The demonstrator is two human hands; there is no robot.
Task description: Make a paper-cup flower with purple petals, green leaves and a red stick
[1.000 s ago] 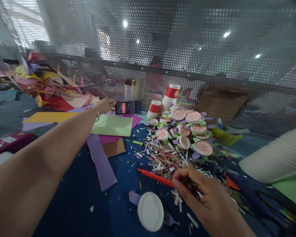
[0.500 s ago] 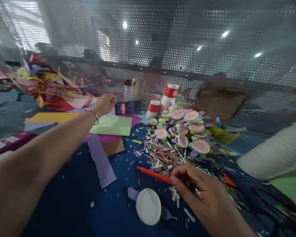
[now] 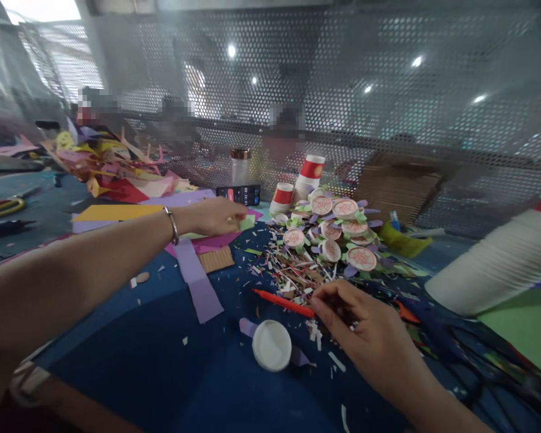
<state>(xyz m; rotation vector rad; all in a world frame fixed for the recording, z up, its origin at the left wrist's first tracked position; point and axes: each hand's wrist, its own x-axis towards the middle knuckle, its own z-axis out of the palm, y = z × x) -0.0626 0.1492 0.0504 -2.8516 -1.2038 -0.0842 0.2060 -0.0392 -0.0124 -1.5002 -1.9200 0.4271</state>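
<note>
Dim, hazy, brightest upper left

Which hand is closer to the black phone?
Left: the left hand is just in front of the phone. The right hand is farther away, in the foreground, beside the red marker.

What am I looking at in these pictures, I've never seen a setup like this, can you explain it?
There's no machine here: these are a person's two bare hands, and every picture comes from one camera worn on that person's head, looking forward and down. The left hand touches light green paper. The right hand has its fingertips at the end of a red pen; whether it's gripped is hard to tell. On the blue table lie a white round piece with purple paper sticking out, shredded scraps, and a heap of round pieces with red drawings. A phone stands farther back.
</note>
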